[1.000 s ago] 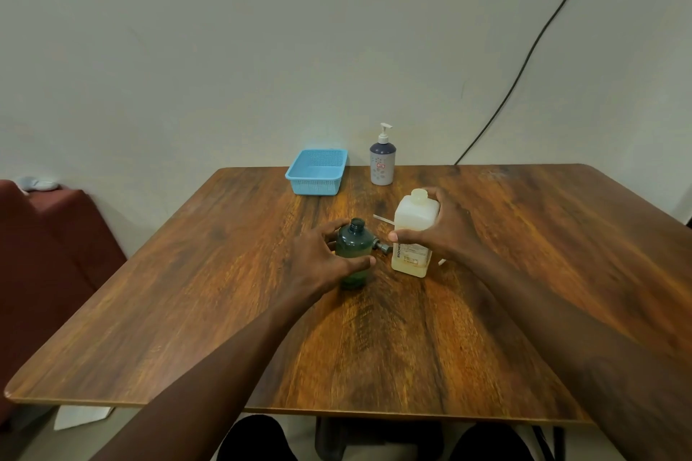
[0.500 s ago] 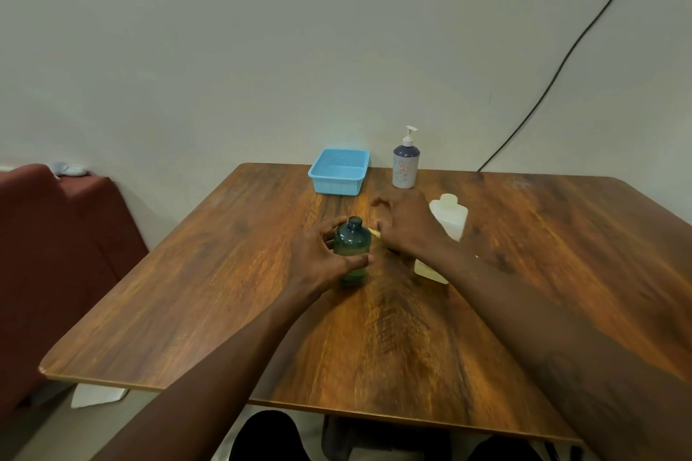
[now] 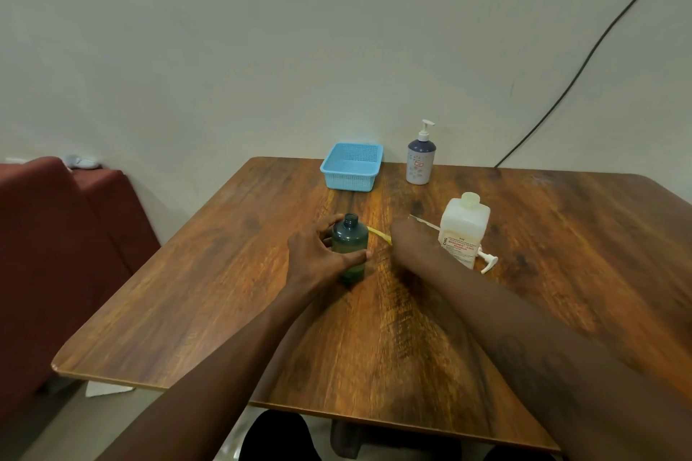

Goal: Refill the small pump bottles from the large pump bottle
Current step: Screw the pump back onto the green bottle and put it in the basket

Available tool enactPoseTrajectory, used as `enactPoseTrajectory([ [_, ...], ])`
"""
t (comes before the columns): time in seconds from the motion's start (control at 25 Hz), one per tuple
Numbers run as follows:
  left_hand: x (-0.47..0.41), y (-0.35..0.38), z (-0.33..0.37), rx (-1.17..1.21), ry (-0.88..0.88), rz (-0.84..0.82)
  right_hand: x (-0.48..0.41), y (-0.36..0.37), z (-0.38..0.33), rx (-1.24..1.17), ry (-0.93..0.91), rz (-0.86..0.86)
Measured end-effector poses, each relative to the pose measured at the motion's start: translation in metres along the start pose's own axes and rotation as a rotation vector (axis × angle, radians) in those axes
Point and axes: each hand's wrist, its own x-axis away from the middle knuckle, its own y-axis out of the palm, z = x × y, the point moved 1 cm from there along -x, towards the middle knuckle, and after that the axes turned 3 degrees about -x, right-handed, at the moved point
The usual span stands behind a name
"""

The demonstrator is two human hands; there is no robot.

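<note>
My left hand (image 3: 318,254) was wrapped round the green bottle (image 3: 350,247), which stood upright on the surface (image 3: 209,296) w/ its neck open, no pump in it. That grip hadn't changed from a sec before.

What changed was the right hand (image 3: 408,241). A sec earlier it had been clamped on the white bottle (image 3: 462,232); half a sec earlier it had let go and crossed toward the green one. At this point it sat low on the surface between the two bottles, back of the hand toward me, fingers tucked under and out of sight, so I couldn't tell if it was closed on anything. A yellowish tube (image 3: 379,236) poked out from its left side toward the green bottle, prob. the dip tube of the small pump. Whether I already had hold of it, can't say.

The white bottle was standing free, just right of my wrist, cap off, mouth open. Its own pump (image 3: 486,261) lay on the surface beside its base, w/ a thin tube (image 3: 423,222) showing behind my hand, likely its dip tube.

Meaning for the job, as I judged it: pouring into the green bottle looked finished, or at least paused, and next up was getting its pump back in & screwed down. Level inside was hard to read through the dark plastic.

Farther back, near the wall: a blue basket (image 3: 352,166) and another pump bottle (image 3: 420,157), pump still fitted, prob. next in line for a refill.
</note>
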Motion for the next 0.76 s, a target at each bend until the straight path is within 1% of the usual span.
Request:
enactPoseTrajectory([
  [0.12, 0.001, -0.001, 0.001, 0.000, -0.001, 0.000, 0.005, -0.013, -0.003, -0.109, -0.041, 0.100],
  [0.2, 0.003, -0.002, 0.003, 0.006, -0.011, 0.001, 0.009, -0.025, -0.003, -0.214, -0.124, 0.177],
  [0.28, 0.005, -0.002, 0.004, 0.004, -0.020, 0.004, 0.013, -0.039, -0.003, -0.384, -0.214, 0.317],
  [0.36, 0.007, -0.004, 0.005, -0.015, -0.031, 0.007, 0.019, -0.053, -0.004, -0.591, -0.247, 0.467],
  [0.44, 0.009, -0.007, 0.006, -0.027, -0.043, 0.011, 0.024, -0.065, -0.005, -0.701, -0.273, 0.530],
  [0.56, 0.011, -0.011, 0.009, -0.034, -0.058, 0.023, 0.029, -0.082, -0.004, -0.792, -0.326, 0.546],
  [0.68, 0.013, -0.016, 0.010, -0.041, -0.073, 0.033, 0.035, -0.098, 0.001, -0.787, -0.346, 0.650],
  [0.76, 0.014, -0.019, 0.011, -0.042, -0.082, 0.033, 0.038, -0.103, 0.004, -0.783, -0.354, 0.679],
])
